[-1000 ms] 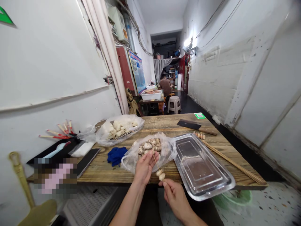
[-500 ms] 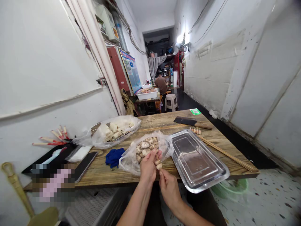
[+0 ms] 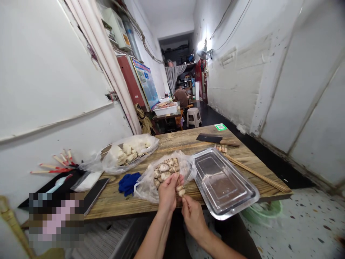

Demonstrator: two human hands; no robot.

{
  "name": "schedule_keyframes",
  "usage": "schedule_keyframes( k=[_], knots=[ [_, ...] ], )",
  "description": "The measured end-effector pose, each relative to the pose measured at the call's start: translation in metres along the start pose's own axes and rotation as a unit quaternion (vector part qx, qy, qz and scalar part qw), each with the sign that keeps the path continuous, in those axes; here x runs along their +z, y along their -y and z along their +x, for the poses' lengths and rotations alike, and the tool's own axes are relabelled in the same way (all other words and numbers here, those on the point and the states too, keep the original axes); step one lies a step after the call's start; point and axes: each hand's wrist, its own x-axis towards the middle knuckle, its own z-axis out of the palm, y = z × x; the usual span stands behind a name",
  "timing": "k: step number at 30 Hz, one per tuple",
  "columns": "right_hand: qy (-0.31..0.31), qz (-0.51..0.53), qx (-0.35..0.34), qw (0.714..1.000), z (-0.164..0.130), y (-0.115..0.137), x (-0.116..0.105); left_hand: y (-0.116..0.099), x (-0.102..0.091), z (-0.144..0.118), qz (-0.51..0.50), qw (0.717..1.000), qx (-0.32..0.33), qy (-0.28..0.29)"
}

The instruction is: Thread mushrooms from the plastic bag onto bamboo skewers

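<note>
A thin wooden skewer with pale mushroom pieces point(image 3: 181, 191) on it runs between my two hands. My left hand point(image 3: 167, 192) is closed round the upper part of the skewer, above the pieces. My right hand point(image 3: 192, 214) pinches at the skewer's lower end, just below the mushrooms; its exact grip there is partly hidden by the fingers. Directly behind my left hand, a clear plastic bag point(image 3: 147, 185) lies open, full of brown-and-white mushrooms point(image 3: 165, 168). To the right is a shiny metal tray point(image 3: 215, 180).
Beyond the tray lie a cleaver point(image 3: 210, 138) and a bundle of bamboo skewers point(image 3: 256, 172). On the left are a blue cloth point(image 3: 128, 183), a bag of white chunks point(image 3: 129, 153) and a phone point(image 3: 96, 194). A person point(image 3: 181, 97) sits farther back near a stool point(image 3: 194, 117).
The whole view has shifted slightly, so the table things appear a little farther left. Both hands keep hold of the mushroom skewer in nearly the same pose.
</note>
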Motion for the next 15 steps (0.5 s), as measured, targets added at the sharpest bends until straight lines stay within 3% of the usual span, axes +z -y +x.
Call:
schedule_keyframes(
  k=[10, 15],
  knots=[
    [-0.028, -0.006, 0.006, 1.000, -0.004, -0.002, 0.012, 0.013, 0.003, -0.002, 0.004, 0.998, 0.053, -0.039],
    [0.001, -0.051, 0.026, 0.998, 0.001, -0.010, 0.012, 0.022, 0.000, -0.004, 0.011, 0.996, 0.075, -0.043]
  ],
)
